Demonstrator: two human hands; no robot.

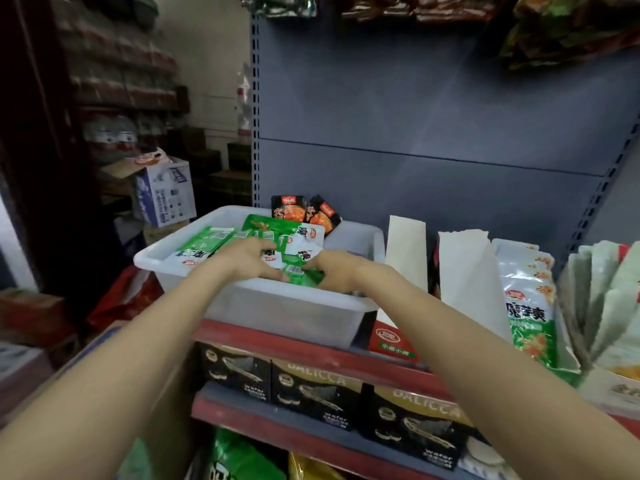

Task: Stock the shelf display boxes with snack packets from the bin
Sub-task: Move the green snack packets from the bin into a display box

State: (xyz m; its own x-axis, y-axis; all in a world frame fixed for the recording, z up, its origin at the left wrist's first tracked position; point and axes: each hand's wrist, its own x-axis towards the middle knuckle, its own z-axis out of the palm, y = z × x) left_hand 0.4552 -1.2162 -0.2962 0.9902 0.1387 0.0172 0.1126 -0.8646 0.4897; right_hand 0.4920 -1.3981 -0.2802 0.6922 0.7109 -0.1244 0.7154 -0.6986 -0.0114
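Observation:
A white plastic bin (277, 306) stands on the red-edged shelf, holding several green-and-white snack packets (204, 245) and two black-and-orange packets (304, 211) at its back. Both hands are inside the bin over the pile. My left hand (247, 259) grips a bunch of green packets (298, 237) from the left. My right hand (334, 271) holds the same bunch from the right, near a packet with a barcode (299, 273). To the right, an open display box (391, 346) with tall white flaps stands beside the bin. A further box holds upright green-and-white packets (530, 306).
The grey shelf back panel (415, 133) rises behind the bin. Black wafer boxes (311, 389) fill the shelf below. More packets (602, 299) stand at far right. Cardboard cartons (162, 192) and stacked goods crowd the aisle on the left.

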